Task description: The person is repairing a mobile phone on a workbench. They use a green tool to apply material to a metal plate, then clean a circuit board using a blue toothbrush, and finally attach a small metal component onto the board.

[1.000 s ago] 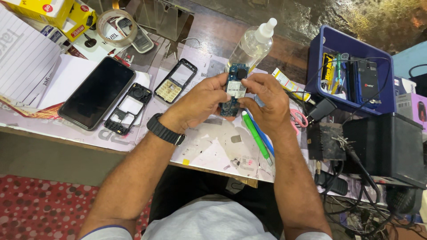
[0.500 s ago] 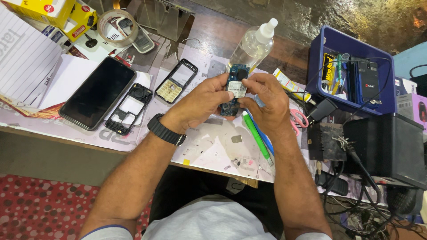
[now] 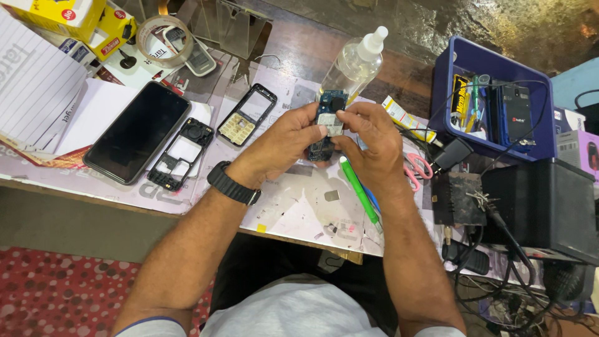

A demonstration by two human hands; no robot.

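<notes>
Both hands hold a small blue phone circuit board (image 3: 328, 118) upright above the paper-covered table (image 3: 293, 206). My left hand (image 3: 284, 140), with a black watch on its wrist, grips the board from the left, thumb on its face. From the right, my right hand (image 3: 369, 140) pinches the same board with thumb and fingertips. A clear plastic squeeze bottle (image 3: 354, 62) lies just behind the board. Below my right hand lies a green pen-like tool (image 3: 357, 190).
A black smartphone (image 3: 138, 132), a black phone frame (image 3: 182, 153) and a keypad phone front (image 3: 247, 115) lie at left. Tape roll (image 3: 163, 39) and yellow boxes (image 3: 68, 14) sit far left. A blue tray (image 3: 493, 97) of tools, a black box (image 3: 549, 206) and cables crowd the right.
</notes>
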